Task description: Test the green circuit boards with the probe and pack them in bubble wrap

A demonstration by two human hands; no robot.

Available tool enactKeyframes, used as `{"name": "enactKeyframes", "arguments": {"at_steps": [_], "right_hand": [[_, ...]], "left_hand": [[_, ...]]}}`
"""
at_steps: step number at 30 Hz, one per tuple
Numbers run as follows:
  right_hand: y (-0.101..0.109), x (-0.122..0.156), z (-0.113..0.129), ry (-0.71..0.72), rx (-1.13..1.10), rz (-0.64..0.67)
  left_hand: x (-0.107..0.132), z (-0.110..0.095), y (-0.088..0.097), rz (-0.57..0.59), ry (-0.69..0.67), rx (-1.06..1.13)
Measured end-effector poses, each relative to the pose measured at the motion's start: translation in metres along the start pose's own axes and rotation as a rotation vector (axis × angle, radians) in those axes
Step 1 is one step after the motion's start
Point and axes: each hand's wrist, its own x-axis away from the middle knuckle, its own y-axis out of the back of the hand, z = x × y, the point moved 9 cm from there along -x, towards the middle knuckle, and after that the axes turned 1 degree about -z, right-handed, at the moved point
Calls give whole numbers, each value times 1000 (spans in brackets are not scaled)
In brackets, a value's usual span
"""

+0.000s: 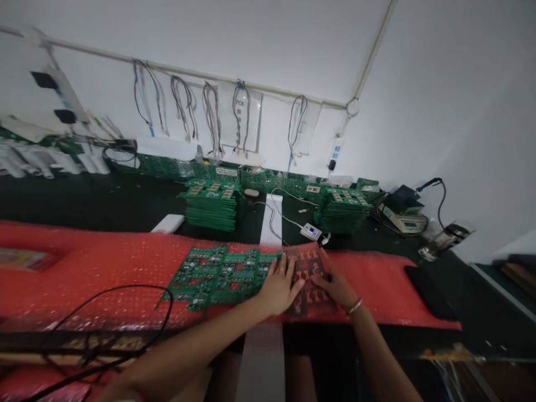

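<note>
My left hand (pixel 280 286) lies with fingers stretched out, at the border between green circuit boards (pixel 224 272) and a red, see-through covered piece (pixel 309 279). Under the red cover a board-like pattern shows through; its exact kind is unclear. On the right side of the covered piece rests my right hand (pixel 338 286), fingers apart, a bracelet on the wrist. Both hands press flat and appear to grip nothing. The boards lie on red bubble wrap (pixel 104 262) spread along the bench front.
Two stacks of green boards, left (pixel 211 209) and right (pixel 341 211), stand behind the wrap. Between them are a small device with a screen (pixel 311 231) and a white strip (pixel 272 223). A black phone-like object (pixel 429 293) and a glass bottle (pixel 448 239) lie right; a black cable (pixel 167 312) loops left.
</note>
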Motion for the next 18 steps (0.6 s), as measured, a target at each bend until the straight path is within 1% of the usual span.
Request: {"name": "enactKeyframes", "arguments": {"at_steps": [3, 6, 8, 10, 13, 18], "right_hand": [[27, 8, -4, -73, 52, -41], [57, 18, -11, -159, 125, -68], [74, 22, -11, -164, 186, -84], [86, 24, -8, -128, 251, -109], [94, 25, -6, -100, 324, -116], [95, 23, -3, -79, 467, -119]], "left_hand": [[1, 1, 3, 48, -54, -26], [5, 5, -7, 126, -101, -47], [5, 4, -13, 160, -134, -45], [4, 1, -16, 164, -171, -38], [4, -2, -18, 167, -195, -43], [14, -3, -17, 112, -189, -65]]}}
